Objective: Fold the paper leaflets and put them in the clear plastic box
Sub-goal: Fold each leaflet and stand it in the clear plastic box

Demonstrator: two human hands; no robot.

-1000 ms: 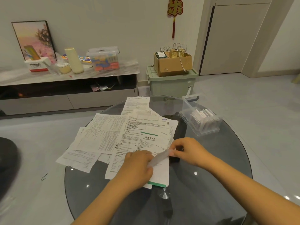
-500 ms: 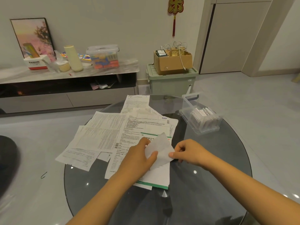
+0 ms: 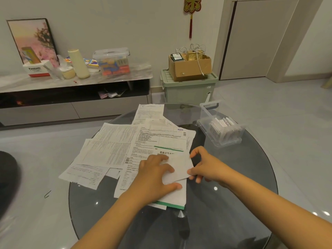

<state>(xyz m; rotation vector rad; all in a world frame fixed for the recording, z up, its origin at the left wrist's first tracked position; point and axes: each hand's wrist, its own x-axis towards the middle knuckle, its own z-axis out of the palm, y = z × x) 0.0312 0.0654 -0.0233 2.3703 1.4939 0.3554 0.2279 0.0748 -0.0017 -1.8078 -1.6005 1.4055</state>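
One small white folded paper leaflet (image 3: 179,168) lies between the two hands, on top of a loose spread of about six unfolded printed white paper sheets (image 3: 125,144) on the round dark glass surface (image 3: 242,177). The left hand (image 3: 154,175) lies flat on the leaflet's left part, its fingers (image 3: 167,169) spread wide and straight, pressing the paper down. The right hand (image 3: 206,168) meets the leaflet's right edge: its thumb and lower fingers (image 3: 191,171) pinch the near corner, while the forefinger curls above the upper corner.

Just beyond the fingers, the top sheet shows a green bar and bold Chinese characters, partly covered. A barcode sits left of the left hand's knuckles.

Beyond the right hand, well apart from its fingers, stands one clear rectangular plastic box (image 3: 222,128) holding a row of folded leaflets standing on edge; I cannot count them.

Far beyond, a white tissue box (image 3: 36,69) reads "Panasonic".
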